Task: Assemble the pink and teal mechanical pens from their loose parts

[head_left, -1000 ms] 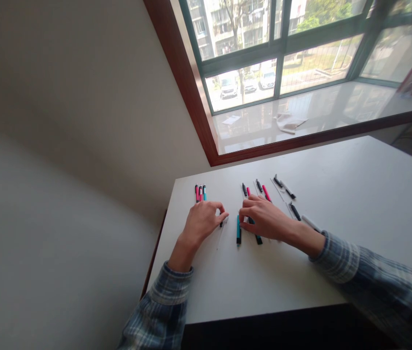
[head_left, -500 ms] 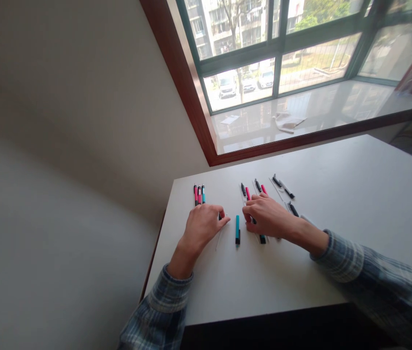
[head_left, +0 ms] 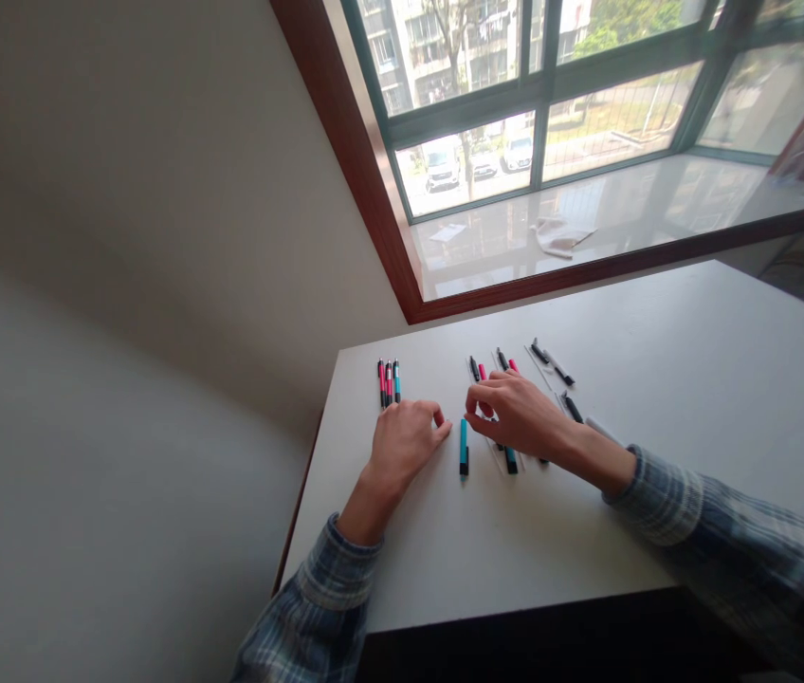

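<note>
My left hand (head_left: 406, 444) is closed in a pinch above the white table, left of a teal pen barrel (head_left: 464, 442). What its fingertips hold is too small to make out. Across the barrel, my right hand (head_left: 522, 415) hovers over a group of pen parts, thumb and forefinger pressed together. Anything in that pinch cannot be made out. Black grip sections (head_left: 474, 368) and a pink barrel (head_left: 483, 373) show beyond the right hand. Another teal barrel (head_left: 511, 461) and thin refills lie partly hidden below it. Three whole pens (head_left: 389, 381) lie side by side beyond my left hand.
Further right on the table (head_left: 658, 379) lie more black pen pieces (head_left: 573, 408), a black-ended clear barrel (head_left: 559, 368) and a whitish barrel (head_left: 602, 432). A wall stands at the left. Behind the table is a window sill (head_left: 630, 209) with a crumpled cloth (head_left: 562, 235).
My left hand has moved slightly right, and the thin refill and dark piece seen at its fingers no longer show. My right hand has shifted a little left and up from the parts.
</note>
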`<state>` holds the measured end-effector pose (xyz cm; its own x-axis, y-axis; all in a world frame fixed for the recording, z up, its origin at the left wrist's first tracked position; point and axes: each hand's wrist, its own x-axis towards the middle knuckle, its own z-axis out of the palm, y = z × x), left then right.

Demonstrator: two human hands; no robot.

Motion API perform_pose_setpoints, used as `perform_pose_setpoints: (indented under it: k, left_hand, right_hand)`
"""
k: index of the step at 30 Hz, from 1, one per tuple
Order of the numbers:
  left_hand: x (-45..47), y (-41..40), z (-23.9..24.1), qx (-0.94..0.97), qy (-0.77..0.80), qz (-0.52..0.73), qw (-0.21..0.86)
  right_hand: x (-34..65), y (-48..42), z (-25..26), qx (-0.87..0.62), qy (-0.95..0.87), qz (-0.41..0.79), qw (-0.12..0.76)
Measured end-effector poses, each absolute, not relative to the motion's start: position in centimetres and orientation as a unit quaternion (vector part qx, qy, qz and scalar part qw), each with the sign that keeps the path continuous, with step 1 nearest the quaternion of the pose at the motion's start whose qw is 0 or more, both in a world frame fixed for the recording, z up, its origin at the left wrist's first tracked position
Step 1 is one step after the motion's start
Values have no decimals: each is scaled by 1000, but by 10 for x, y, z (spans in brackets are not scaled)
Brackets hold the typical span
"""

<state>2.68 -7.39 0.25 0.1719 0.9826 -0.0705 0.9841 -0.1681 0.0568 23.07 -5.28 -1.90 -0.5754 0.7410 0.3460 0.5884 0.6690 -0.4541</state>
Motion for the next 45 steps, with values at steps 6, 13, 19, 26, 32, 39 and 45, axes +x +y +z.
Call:
perform_pose_setpoints:
  k: [6, 13, 19, 26, 32, 39, 45]
  left_hand:
    - [29, -75, 4, 755, 653, -3, 51]
    - [26, -72, 4, 738, 668, 27, 92]
    - [19, -64, 14, 728, 627, 141, 239]
    - [17, -60, 11, 660, 540, 270, 446]
    - [21, -62, 10, 669, 545, 254, 437]
    - [18, -62, 6, 670, 532, 271, 440]
    - [13, -61, 7, 675, 518, 272, 450]
  right_hand:
    - [230, -52, -22, -374, -874, 159, 266]
    - [230, -54, -21, -370, -873, 162, 273]
    - [227, -56, -24, -355, -853, 193, 331]
    - [224, -56, -29, -347, -817, 210, 409]
    - [219, -60, -33, -379, -737, 340, 445]
    - [217, -57, -36, -360, -641, 489, 470]
    - [216, -55, -36, -352, -631, 520, 456]
